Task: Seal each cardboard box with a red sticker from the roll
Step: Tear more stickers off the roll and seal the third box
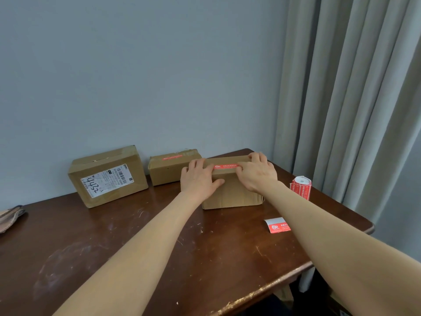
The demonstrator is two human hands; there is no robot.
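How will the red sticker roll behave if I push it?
The sticker roll stands on end, so a push would probably slide or tip it; once tipped, it could roll off the table, whose edge is near. Its hollow core suggests it is light.

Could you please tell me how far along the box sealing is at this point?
Done: the middle box already carries a red sticker on top. In hand: the left hand and right hand press a second sticker onto the near box. Left: the labelled box shows no red sticker; the roll stands at the right.
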